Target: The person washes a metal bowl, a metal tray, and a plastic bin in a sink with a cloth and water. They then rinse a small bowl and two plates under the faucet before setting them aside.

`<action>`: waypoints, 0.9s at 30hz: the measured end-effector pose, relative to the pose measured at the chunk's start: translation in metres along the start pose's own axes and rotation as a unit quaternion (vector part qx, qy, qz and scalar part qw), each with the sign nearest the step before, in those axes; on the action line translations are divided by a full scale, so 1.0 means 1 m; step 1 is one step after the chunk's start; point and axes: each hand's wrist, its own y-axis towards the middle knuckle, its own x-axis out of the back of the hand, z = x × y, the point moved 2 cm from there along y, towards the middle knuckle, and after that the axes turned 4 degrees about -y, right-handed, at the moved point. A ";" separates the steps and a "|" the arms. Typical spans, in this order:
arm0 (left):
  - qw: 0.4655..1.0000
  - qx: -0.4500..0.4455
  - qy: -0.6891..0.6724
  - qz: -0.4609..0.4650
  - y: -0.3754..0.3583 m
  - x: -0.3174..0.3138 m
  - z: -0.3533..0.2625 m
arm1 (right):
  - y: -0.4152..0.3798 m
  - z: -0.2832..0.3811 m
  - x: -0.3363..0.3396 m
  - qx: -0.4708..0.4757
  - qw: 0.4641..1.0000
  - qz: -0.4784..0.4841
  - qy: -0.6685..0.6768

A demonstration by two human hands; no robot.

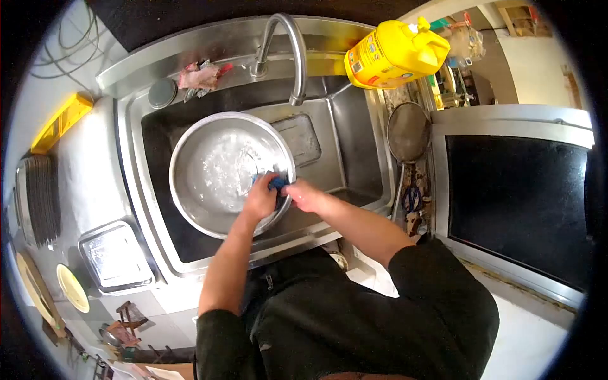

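Observation:
A large round metal basin (218,171) with some water in it stands in the steel sink (364,149). My left hand (261,197) reaches inside the basin near its right wall, its fingers closed on a blue cloth or scrubber (277,183). Close beside it, my right hand (303,194) is at the basin's right rim, fingers curled by the blue item. Whether the right hand grips the rim or the blue item is hard to make out.
Above the sink curves a faucet (297,57). A yellow jug (386,56) stands at the back right corner, near a round strainer (409,133). On the left are a metal tray (116,256), a yellow bowl (73,288) and a lid (163,93).

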 end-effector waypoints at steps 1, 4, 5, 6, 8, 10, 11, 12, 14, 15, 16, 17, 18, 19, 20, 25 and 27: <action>0.999 0.002 0.025 -0.031 -0.012 0.005 -0.007 | 0.009 0.002 0.001 -0.020 1.000 0.007 0.023; 0.995 0.010 0.071 -0.075 -0.039 0.020 -0.004 | 0.065 -0.017 0.005 -0.066 0.997 0.020 0.047; 0.990 0.020 0.109 -0.083 -0.045 0.026 -0.008 | 0.049 0.001 -0.010 -0.069 0.996 0.014 0.049; 0.984 0.032 0.148 -0.088 -0.053 0.031 -0.016 | 0.072 -0.016 -0.014 -0.073 0.996 0.031 0.052; 0.966 0.056 0.237 -0.082 -0.060 0.042 -0.026 | 0.097 -0.034 -0.031 -0.067 0.994 0.061 0.054; 0.956 0.074 0.283 -0.034 -0.061 0.047 -0.035 | 0.096 -0.038 -0.043 -0.047 0.994 0.087 0.047; 0.950 0.083 0.301 -0.012 -0.064 0.047 -0.039 | 0.086 -0.031 -0.038 -0.037 0.997 0.066 0.014; 0.946 0.081 0.315 0.023 -0.067 0.043 -0.042 | 0.066 -0.013 -0.027 -0.026 0.998 0.044 -0.025; 0.935 0.076 0.337 0.082 -0.072 0.033 -0.048 | 0.053 0.005 0.004 0.022 0.998 0.015 -0.059; 0.926 0.079 0.353 0.106 -0.072 0.022 -0.044 | 0.045 0.014 0.013 0.055 0.997 0.010 -0.054; 0.929 0.058 0.352 0.096 -0.072 0.011 -0.042 | 0.035 0.021 0.024 0.048 0.992 -0.021 -0.114; 0.931 0.035 0.352 0.087 -0.069 0.001 -0.045 | 0.012 0.042 0.023 0.042 0.982 -0.055 -0.173; 0.934 0.027 0.346 0.082 -0.065 -0.010 -0.042 | -0.005 0.059 0.022 0.052 0.970 -0.085 -0.220; 0.941 -0.002 0.333 0.057 -0.065 -0.017 -0.045 | -0.020 0.074 0.020 0.063 0.955 -0.116 -0.265; 0.945 -0.009 0.324 0.044 -0.066 -0.026 -0.048 | -0.030 0.082 0.022 0.072 0.937 -0.146 -0.309; 0.950 -0.030 0.310 0.021 -0.060 -0.048 -0.056 | -0.044 0.120 0.013 0.089 0.853 -0.114 -0.501; 0.961 -0.038 0.275 -0.002 -0.065 -0.040 -0.065 | -0.046 0.141 -0.013 0.101 0.749 -0.115 -0.645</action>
